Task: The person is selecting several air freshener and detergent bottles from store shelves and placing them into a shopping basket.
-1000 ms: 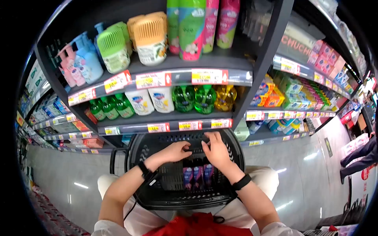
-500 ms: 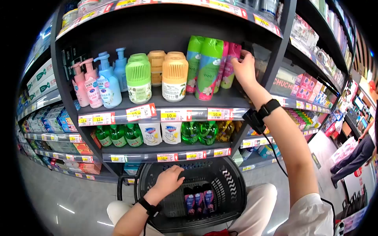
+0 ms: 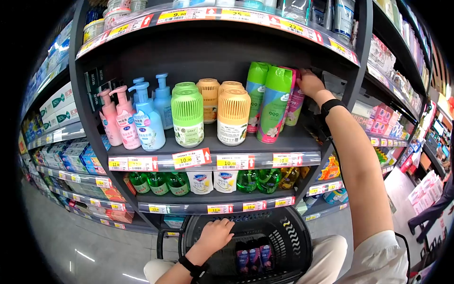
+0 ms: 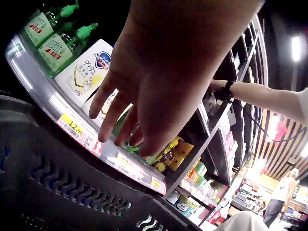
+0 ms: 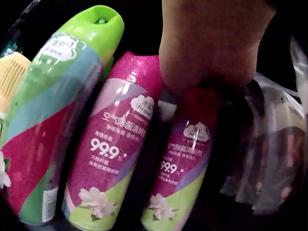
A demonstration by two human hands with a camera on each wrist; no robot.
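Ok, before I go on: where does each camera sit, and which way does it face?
Head: worn on the head, facing forward and down at the shelf and basket; left hand, right hand and legs show.
Left wrist: faces past the left hand to green bottles, shared with the head view; the right arm shows.
Right wrist: faces pink cans, also in the head view; part of the right hand shows, fingertips hidden.

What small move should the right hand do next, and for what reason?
Perhaps the right hand should take a sure grip on the farther pink can before lifting: the hand is at that can's top, but its fingertips are hidden, and another pink can stands close beside it.
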